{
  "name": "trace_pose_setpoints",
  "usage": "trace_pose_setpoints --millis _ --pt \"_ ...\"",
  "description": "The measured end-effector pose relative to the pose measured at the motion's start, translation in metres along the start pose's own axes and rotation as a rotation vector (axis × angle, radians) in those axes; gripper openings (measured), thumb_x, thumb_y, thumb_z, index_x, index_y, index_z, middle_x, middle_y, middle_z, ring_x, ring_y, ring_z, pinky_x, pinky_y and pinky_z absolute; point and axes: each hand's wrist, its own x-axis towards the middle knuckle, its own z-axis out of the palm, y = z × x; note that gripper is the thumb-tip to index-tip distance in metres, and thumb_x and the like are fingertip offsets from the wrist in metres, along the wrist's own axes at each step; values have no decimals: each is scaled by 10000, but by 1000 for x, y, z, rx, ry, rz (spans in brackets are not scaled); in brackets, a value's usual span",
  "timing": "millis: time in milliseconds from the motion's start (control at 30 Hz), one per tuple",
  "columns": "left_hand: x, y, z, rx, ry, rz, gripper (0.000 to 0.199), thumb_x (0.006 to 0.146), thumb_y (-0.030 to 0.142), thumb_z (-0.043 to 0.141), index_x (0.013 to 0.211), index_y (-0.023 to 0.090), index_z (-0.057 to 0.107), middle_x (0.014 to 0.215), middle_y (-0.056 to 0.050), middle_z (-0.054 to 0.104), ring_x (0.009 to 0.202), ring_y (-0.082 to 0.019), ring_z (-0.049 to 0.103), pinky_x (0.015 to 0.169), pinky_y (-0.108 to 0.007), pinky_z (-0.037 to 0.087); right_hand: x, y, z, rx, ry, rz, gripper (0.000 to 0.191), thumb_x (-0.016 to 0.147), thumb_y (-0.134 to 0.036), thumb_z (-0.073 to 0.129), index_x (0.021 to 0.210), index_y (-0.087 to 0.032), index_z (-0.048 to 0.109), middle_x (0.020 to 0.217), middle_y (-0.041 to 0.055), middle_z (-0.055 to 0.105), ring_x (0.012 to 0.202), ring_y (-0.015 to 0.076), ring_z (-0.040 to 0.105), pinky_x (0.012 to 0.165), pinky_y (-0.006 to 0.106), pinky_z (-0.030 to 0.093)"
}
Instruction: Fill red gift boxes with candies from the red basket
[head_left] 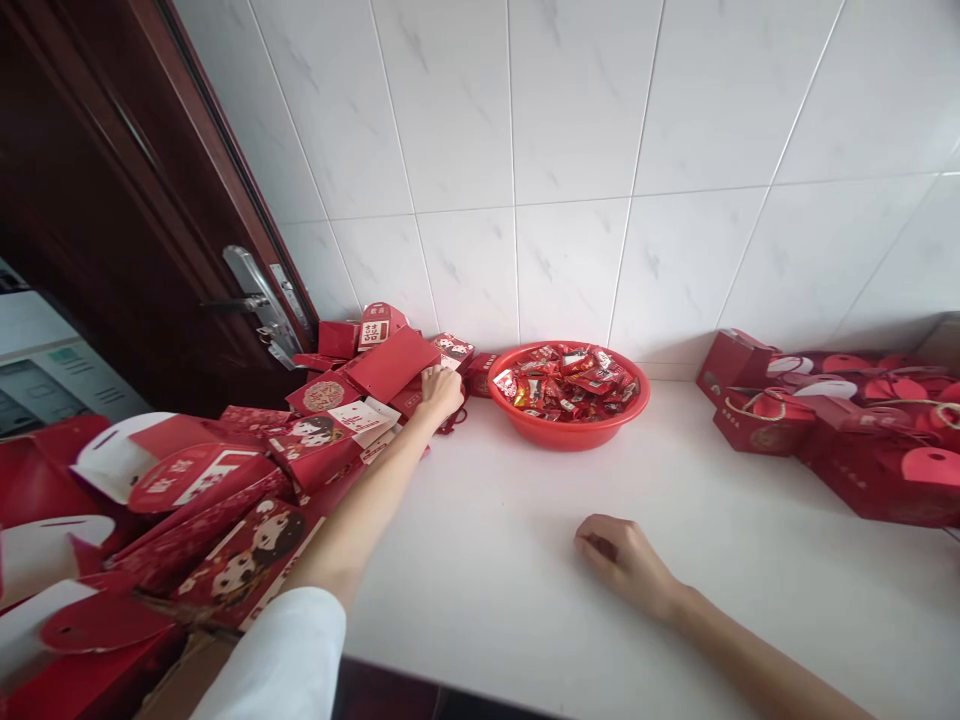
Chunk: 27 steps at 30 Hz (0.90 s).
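My left hand point(444, 391) reaches into the back of a heap of red candy boxes on the left. Its fingers are bent down against a red candy box point(409, 400); their tips are hidden behind the hand. Beside it lie a plain red box point(394, 362) and a box printed with cartoon figures point(453, 350). My right hand point(626, 560) is loosely curled at the middle of the white table point(510, 560), and nothing shows in it. Beyond it stands a red plastic basin point(566, 432) full of small wrapped candies point(574, 382).
Several folded red boxes point(772, 420) with cord handles stand in a group at the right. More boxes, some with open flaps point(124, 455), cover the left side. A tiled wall point(570, 260) bounds the back, and a dark door point(150, 180) stands at the left.
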Motion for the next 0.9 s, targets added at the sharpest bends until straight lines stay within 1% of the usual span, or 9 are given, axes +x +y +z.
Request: trace_pose_setpoints --millis 133,233,300,367,467,533,667,767,900 --pt "-8 -5 -8 -89 44 -8 227 856 197 541 871 178 767 1018 -134 784 1038 -299 697 931 -372 494 1 0 -1 25 -5 18 191 876 -271 466 739 -208 583 703 24 595 603 144 472 573 277 383" --pt "-25 -10 -22 -394 232 -83 182 827 298 589 816 190 734 974 -88 790 946 -276 715 842 -338 524 2 0 -2 83 -12 51 206 877 -309 490 743 -201 603 691 20 593 603 141 474 573 277 387" --pt "-41 -12 -34 -596 350 -71 139 778 300 606 736 191 682 873 -52 781 873 -251 714 800 -314 532 3 -2 -4 144 -8 88 231 883 -353 513 746 -196 615 672 15 585 601 140 477 571 278 391" --pt "-60 -10 -45 -768 419 48 156 797 308 569 705 196 628 810 -23 761 833 -221 706 775 -295 538 4 -4 -7 223 12 130 272 890 -414 540 752 -194 621 649 8 577 594 141 483 567 279 398" --pt "-89 5 -53 -925 335 362 187 873 349 548 801 199 634 915 -25 777 868 -206 715 829 -318 559 8 -8 -16 350 59 185 356 893 -526 567 778 -194 630 651 6 586 573 138 496 561 283 423" --pt "-105 22 -49 -972 277 616 172 919 311 524 895 201 654 1035 -49 782 976 -211 720 973 -369 535 12 -11 -25 422 118 197 395 889 -581 577 859 -194 650 717 17 623 571 135 519 586 296 460" --pt "-127 66 -23 -961 345 1050 131 940 195 490 925 216 618 999 -49 797 978 -191 742 1107 -434 462 15 -11 -42 551 289 145 464 912 -630 547 1103 -215 623 987 76 688 695 169 634 699 345 538" --pt "-135 94 0 -914 402 1200 142 934 138 474 929 218 591 1085 -59 786 1062 -186 725 1117 -434 459 13 -10 -53 568 382 101 481 923 -637 541 1206 -249 571 1182 110 672 884 215 686 808 386 558" --pt "-133 114 19 -865 421 1268 155 965 154 477 887 217 595 1071 -46 776 1026 -167 714 1171 -452 396 11 -13 -64 434 421 68 538 867 -619 647 1268 -283 521 1243 110 660 1100 258 653 937 428 537"
